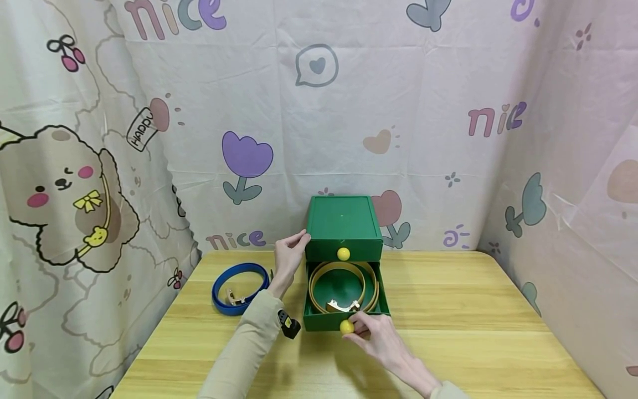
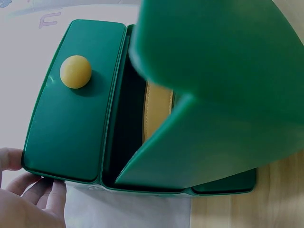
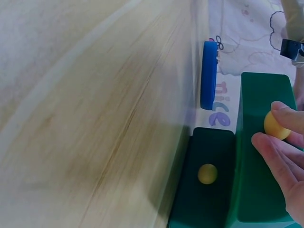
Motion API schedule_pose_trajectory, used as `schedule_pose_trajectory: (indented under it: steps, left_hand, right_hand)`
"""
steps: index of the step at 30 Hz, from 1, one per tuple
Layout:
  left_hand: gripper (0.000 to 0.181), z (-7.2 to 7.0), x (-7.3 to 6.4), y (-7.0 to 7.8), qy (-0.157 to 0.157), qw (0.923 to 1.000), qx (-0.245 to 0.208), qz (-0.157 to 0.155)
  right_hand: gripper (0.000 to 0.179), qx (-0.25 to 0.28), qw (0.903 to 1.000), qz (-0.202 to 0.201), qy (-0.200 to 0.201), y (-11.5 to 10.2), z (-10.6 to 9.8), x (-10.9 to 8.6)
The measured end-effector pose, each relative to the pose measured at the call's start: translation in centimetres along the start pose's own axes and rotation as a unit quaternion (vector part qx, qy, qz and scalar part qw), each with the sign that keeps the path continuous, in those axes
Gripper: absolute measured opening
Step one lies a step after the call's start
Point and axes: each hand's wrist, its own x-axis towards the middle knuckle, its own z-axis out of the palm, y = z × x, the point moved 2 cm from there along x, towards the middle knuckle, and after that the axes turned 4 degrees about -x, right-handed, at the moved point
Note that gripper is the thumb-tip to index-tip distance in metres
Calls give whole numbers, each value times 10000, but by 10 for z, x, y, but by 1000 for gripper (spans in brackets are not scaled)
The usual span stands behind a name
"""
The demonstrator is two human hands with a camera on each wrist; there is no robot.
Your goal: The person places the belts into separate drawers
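A green drawer box (image 1: 344, 217) stands at the back of the table. Its top drawer is closed, with a yellow ball knob (image 2: 76, 72) on the front. The drawer below (image 1: 319, 322) is pulled out and holds a coiled yellow belt (image 1: 313, 287) with a metal buckle. My right hand (image 1: 376, 335) pinches that drawer's yellow knob (image 3: 275, 126) between thumb and fingers. At the box's upper left corner my left hand (image 1: 289, 256) holds the edge, its fingers bent against the side. Under the pulled-out drawer, a lower closed drawer (image 3: 199, 152) shows in the right wrist view.
Left of the box, a coiled blue belt (image 1: 226, 307) with a gold-coloured buckle lies on the wooden table (image 1: 458, 316). A black camera (image 1: 289, 324) is strapped at the left wrist. Printed cloth (image 1: 319, 122) hangs behind and at both sides.
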Motion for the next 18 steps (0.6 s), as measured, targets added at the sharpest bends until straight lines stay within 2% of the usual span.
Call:
schedule_pose_trajectory:
  steps: [18]
  left_hand:
    - [34,0,3,-1,81,9999,-1,107]
  right_hand:
    - [28,-104,9994,158,293,5,2,0]
